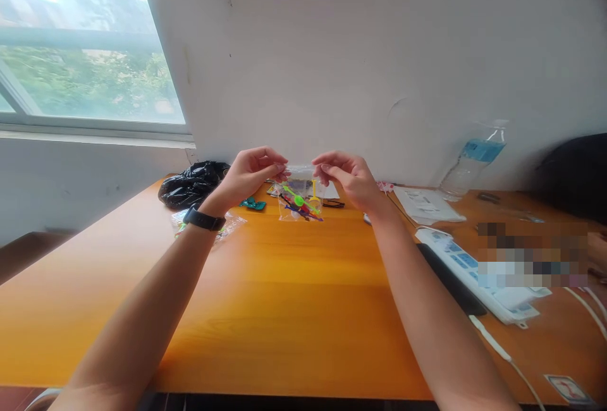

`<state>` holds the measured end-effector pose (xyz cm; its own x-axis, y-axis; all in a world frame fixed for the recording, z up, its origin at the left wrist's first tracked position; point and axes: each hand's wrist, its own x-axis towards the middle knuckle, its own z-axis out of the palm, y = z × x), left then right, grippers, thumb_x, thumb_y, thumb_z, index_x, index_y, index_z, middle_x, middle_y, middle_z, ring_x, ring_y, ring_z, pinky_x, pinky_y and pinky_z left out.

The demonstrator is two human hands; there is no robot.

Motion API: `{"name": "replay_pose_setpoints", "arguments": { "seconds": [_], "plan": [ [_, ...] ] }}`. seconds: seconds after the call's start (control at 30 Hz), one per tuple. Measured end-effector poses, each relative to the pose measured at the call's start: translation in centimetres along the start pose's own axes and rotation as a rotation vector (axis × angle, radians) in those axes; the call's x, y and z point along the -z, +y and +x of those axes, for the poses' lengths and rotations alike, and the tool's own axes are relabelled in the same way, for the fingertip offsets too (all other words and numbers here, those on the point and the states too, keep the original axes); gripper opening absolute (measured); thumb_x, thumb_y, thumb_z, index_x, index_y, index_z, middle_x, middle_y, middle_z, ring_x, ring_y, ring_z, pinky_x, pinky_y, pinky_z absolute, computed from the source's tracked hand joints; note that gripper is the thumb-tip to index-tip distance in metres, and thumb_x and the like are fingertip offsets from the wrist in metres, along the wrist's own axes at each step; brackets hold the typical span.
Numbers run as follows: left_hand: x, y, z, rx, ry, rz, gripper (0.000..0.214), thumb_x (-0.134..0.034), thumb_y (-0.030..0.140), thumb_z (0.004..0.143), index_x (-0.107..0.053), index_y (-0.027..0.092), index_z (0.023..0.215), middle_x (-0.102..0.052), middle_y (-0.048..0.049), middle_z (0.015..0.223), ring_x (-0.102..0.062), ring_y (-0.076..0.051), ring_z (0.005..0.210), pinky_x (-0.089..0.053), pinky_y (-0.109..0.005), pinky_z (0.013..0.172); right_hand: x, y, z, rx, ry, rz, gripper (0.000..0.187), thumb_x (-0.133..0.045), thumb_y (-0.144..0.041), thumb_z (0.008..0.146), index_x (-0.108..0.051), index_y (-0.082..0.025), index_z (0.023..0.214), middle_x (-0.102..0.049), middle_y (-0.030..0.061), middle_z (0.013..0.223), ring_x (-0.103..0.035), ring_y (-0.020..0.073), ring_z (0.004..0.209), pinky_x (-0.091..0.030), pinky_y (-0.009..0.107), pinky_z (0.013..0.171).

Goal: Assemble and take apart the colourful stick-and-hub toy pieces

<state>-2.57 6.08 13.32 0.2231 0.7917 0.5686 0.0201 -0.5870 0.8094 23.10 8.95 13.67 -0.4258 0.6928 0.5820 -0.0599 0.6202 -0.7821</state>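
Between my two hands hangs a clear plastic bag (301,202) with small bright plastic parts inside, among them green, yellow, red and blue ones. My left hand (258,171) pinches the bag's upper left corner, fingers closed. At the upper right corner my right hand (344,174) is closed on the bag in the same way. The bag is upright, held above the table's far part. A black watch (205,218) sits on my left wrist. Below that wrist another clear bag (227,226) with colourful parts lies on the table, partly hidden by my arm.
A black plastic bag (192,184) and a teal wrapper (253,204) lie at the back left of the wooden table (284,310). To the right are a white power strip (467,265), a dark phone-like slab (450,281), cables, papers (427,204) and a tilted clear bottle (474,158).
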Motion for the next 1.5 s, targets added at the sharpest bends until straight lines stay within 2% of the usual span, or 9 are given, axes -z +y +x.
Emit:
{"name": "replay_pose_setpoints", "arguments": {
  "seconds": [0.17,0.37,0.53,0.63,0.73,0.9,1.0,1.2,1.5],
  "plan": [
    [-0.2,0.6,-0.3,0.017,0.047,0.046,0.024,-0.081,0.037,0.084,-0.078,0.015,0.093,-0.079,-0.0104,0.094,-0.077,-0.022,0.089,-0.064,-0.033,0.085,0.0,0.0,0.0,-0.013,0.051,-0.044,0.02,-0.071,-0.04,0.09,-0.078,-0.022,0.094,-0.073,0.0056,0.087,-0.06,0.0173,0.075,-0.055,0.034,0.074],
    [-0.3,0.1,-0.1,0.007,0.09,0.088,0.034,-0.089,0.042,0.078,-0.078,0.013,0.09,-0.079,-0.0105,0.087,-0.076,-0.022,0.082,-0.064,-0.03,0.076,0.0,-0.6,-0.2,0.014,0.056,-0.096,0.017,-0.07,-0.033,0.088,-0.081,-0.021,0.088,-0.076,0.0059,0.088,-0.063,0.0183,0.076,-0.054,0.035,0.076],
    [-0.3,-0.3,0.0,0.042,0.061,0.043,0.046,-0.091,0.04,0.077,-0.078,0.014,0.112,-0.08,-0.0105,0.092,-0.078,-0.024,0.087,-0.066,-0.035,0.082,0.1,-0.7,-0.2,0.051,0.04,-0.168,0.017,-0.075,-0.036,0.087,-0.076,-0.02,0.083,-0.071,0.0038,0.081,-0.063,0.019,0.079,-0.052,0.033,0.075],
    [-0.6,-0.2,-0.1,0.069,0.067,0.063,0.039,-0.092,0.04,0.076,-0.081,0.013,0.102,-0.08,-0.0118,0.093,-0.078,-0.026,0.088,-0.066,-0.037,0.084,-0.4,-0.4,0.0,0.068,0.045,-0.246,0.019,-0.077,-0.039,0.087,-0.072,-0.021,0.091,-0.07,0.0028,0.086,-0.063,0.0186,0.081,-0.051,0.032,0.077],
    [-1.1,0.0,-0.2,0.092,0.003,0.082,0.035,-0.091,0.042,0.076,-0.083,0.014,0.096,-0.081,-0.0109,0.09,-0.078,-0.027,0.087,-0.066,-0.036,0.081,-1.4,-0.2,0.0,0.065,-0.024,-0.378,0.025,-0.072,-0.045,0.091,-0.071,-0.023,0.103,-0.072,0.0032,0.092,-0.063,0.0188,0.083,-0.049,0.031,0.076],
    [-1.2,0.0,-0.2,0.106,-0.077,0.13,0.036,-0.09,0.045,0.077,-0.083,0.016,0.098,-0.081,-0.0113,0.095,-0.078,-0.028,0.088,-0.065,-0.034,0.076,-2.2,0.1,-0.2,-0.009,-0.167,-0.481,0.039,-0.058,-0.054,0.099,-0.07,-0.021,0.084,-0.063,-0.0002,0.072,-0.051,0.0145,0.064,-0.036,0.028,0.058],
    [-0.8,-0.3,-0.1,0.118,-0.068,0.179,0.037,-0.088,0.046,0.078,-0.083,0.016,0.1,-0.081,-0.0102,0.09,-0.078,-0.026,0.085,-0.065,-0.033,0.074,-1.6,0.5,-0.1,-0.052,-0.163,-0.429,0.038,-0.063,-0.056,0.096,-0.07,-0.021,0.085,-0.064,0.0003,0.071,-0.051,0.0141,0.063,-0.037,0.028,0.056],
    [0.2,-0.8,0.1,0.118,-0.106,0.213,0.033,-0.086,0.048,0.079,-0.081,0.016,0.086,-0.078,-0.0085,0.081,-0.074,-0.02,0.073,-0.062,-0.028,0.066,0.5,1.2,-0.1,-0.191,-0.156,-0.163,0.04,-0.077,-0.057,0.085,-0.073,-0.018,0.087,-0.061,0.0,0.064,-0.055,0.0139,0.058,-0.047,0.028,0.055],
    [0.5,-1.7,0.2,0.114,-0.128,0.07,0.035,-0.083,0.049,0.085,-0.072,0.016,0.088,-0.078,-0.0098,0.087,-0.075,-0.018,0.081,-0.062,-0.027,0.074,1.6,1.4,0.0,-0.137,-0.11,-0.085,0.032,-0.079,-0.048,0.085,-0.076,-0.018,0.096,-0.069,0.0025,0.077,-0.062,0.0148,0.071,-0.055,0.031,0.069]
  ]
}}
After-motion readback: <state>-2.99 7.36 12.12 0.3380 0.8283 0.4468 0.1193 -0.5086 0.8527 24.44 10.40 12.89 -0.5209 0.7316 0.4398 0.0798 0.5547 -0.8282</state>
